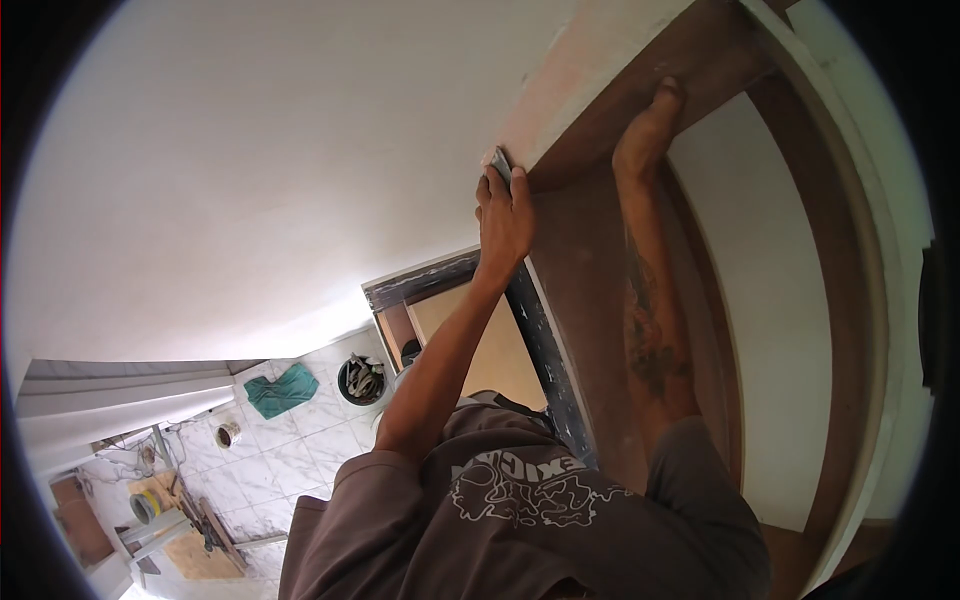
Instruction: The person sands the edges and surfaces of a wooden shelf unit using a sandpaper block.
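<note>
Nearest is a brown T-shirt [380,530] with a pale printed design, and both arms stretch away from it toward the top of the view. The left hand [505,228] is raised against the white wall [300,150], its fingers drawn in around a small grey flat tool [501,161], pinched between the fingertips. The tool sits at the wall's edge, at the lower end of a pinkish strip [560,85]; its visible end points up the view and slightly left, and its long axis runs roughly in line with the fingers, tilted a little from them, the rest hidden under the hand. The right hand [648,140], beyond a tattooed forearm, is set against the brown panel [690,70], its thumb lying on the panel and pointing up the view; the other fingers are hidden, so I cannot tell how far open it is or whether it grips. Right of that arm, curved by the lens, stands a pale panel [765,300] framed in brown. Farther off, down on the marble-patterned floor [290,465], are a dark bucket [346,392] filled with greyish pieces, a crumpled green cloth [282,391], a small round container [227,434] and, farther left, a wooden board [200,555].
</note>
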Motion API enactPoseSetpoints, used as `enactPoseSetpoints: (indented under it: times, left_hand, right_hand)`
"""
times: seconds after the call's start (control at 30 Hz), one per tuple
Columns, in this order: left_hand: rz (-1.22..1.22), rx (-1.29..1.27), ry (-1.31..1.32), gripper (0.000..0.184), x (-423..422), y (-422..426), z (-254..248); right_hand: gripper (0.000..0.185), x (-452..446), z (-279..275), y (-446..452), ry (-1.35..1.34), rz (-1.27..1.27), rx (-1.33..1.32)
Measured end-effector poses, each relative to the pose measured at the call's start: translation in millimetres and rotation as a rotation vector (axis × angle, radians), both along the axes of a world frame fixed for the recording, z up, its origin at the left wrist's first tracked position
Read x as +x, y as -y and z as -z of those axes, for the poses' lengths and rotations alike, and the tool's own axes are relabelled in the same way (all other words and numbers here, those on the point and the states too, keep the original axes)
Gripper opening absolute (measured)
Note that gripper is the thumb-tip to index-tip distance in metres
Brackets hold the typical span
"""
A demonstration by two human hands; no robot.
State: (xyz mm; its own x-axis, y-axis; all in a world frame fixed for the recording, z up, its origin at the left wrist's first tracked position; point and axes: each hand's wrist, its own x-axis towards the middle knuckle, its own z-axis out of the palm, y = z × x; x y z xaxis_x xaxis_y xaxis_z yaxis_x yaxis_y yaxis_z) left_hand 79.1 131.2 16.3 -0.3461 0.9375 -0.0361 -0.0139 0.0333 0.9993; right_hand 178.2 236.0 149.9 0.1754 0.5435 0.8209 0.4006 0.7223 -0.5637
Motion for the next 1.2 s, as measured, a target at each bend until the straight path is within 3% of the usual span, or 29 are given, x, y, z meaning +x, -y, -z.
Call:
enactPoseSetpoints:
  times: [0.1,0.3,0.4,0.53,0.6,0.7,0.8,0.93,1.1,1.2]
  left_hand:
    - [0.016,0.004,-0.031,0.080,-3,4,-6]
    - [0.019,0.045,-0.078,0.076,0,8,-2]
    - [0.004,0.081,-0.088,0.073,2,10,-3]
    - [-0.033,0.202,-0.143,0.072,-1,0,-1]
    - [-0.036,0.147,-0.124,0.071,4,0,0]
    - [-0.061,0.080,-0.115,0.071,6,1,-7]
    - [-0.061,0.079,-0.127,0.074,5,-5,-1]
    - [-0.004,-0.042,-0.088,0.083,-5,-3,-14]
    - [0.150,0.124,-0.358,0.100,-18,21,-7]
    - [0.158,0.254,-0.592,0.105,-21,29,6]
  right_hand:
    - [0.037,-7,1,-2,-0.046,-0.054,0.065]
    - [0.039,-4,-3,5,0.016,0.039,0.013]
    - [0.038,-9,-7,7,-0.086,0.000,-0.084]
    - [0.036,0,4,-5,0.040,0.012,0.097]
    - [0.037,2,4,-12,0.074,0.022,0.184]
    - [0.037,-8,-5,2,-0.101,-0.050,-0.049]
    - [0.037,-5,-5,6,0.001,0.042,0.020]
    - [0.038,-3,-8,1,-0.052,-0.039,-0.029]
    - [0.038,-3,-9,10,-0.038,-0.016,-0.098]
    - [0.038,-7,-6,4,0.062,0.028,0.069]
